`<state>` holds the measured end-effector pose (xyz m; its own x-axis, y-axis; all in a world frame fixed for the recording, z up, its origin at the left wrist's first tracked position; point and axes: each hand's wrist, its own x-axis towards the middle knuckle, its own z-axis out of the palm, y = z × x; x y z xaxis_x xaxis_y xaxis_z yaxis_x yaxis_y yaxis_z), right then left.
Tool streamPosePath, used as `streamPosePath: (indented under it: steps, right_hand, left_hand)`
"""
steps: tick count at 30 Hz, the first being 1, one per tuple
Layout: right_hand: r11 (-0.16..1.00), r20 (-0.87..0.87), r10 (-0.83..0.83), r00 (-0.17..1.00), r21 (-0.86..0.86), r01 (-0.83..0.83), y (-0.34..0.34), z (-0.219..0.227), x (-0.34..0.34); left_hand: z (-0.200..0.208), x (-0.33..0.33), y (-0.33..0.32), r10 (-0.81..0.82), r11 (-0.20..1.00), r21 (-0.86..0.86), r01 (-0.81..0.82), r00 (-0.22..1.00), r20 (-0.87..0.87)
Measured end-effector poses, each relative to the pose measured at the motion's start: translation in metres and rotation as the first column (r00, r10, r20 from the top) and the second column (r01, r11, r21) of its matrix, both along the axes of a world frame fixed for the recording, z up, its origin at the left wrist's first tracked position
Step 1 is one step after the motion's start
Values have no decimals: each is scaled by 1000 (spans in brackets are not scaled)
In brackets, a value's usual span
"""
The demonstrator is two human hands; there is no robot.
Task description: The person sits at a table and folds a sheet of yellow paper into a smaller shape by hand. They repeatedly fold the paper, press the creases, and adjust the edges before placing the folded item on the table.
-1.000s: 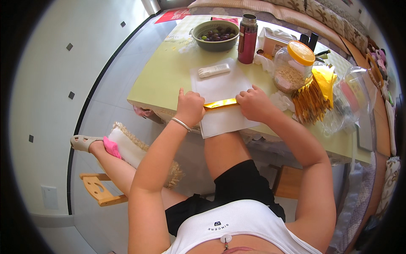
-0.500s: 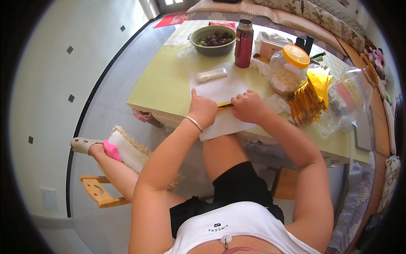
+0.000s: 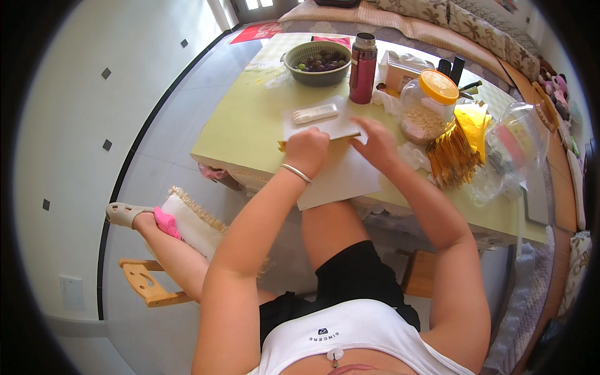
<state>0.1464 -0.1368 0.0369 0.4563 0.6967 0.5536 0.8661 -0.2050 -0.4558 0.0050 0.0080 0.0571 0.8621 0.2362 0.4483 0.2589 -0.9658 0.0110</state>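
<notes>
My left hand (image 3: pixel 307 151) is closed around a narrow folded strip of gold paper (image 3: pixel 345 136). One end of the strip pokes out to the left of the fist, the other to the right. At that right end my right hand (image 3: pixel 378 147) has its thumb and fingers apart, a little blurred, with the tip between them. Below both hands lies a white paper sheet (image 3: pixel 340 181), partly hanging over the table's near edge. On the sheet's far part rests a white tube (image 3: pixel 315 114). A fanned stack of gold paper (image 3: pixel 451 153) sits to the right.
The yellow-green table (image 3: pixel 240 122) bears a bowl of grapes (image 3: pixel 319 78), a purple thermos (image 3: pixel 362 78), a tissue box (image 3: pixel 400 72), a jar with an orange lid (image 3: pixel 431 103) and a clear plastic bag (image 3: pixel 515 140). A wooden stool (image 3: pixel 147 282) stands at lower left.
The gold strip has moved up and now sticks out past both sides of my left fist. My left hand has turned and closed more; my right fingers have spread from their pinch.
</notes>
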Motion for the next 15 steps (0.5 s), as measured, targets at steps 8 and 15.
streamPosePath:
  steps: [8,15]
  right_hand:
    - [947,-291,295,910,216,-238,-22,-15,28]
    - [825,275,551,787,-317,-467,-49,3,-15]
  left_hand:
    - [49,-65,35,-373,571,-599,561,828,419]
    - [5,-60,72,-445,217,-944,247,886,130]
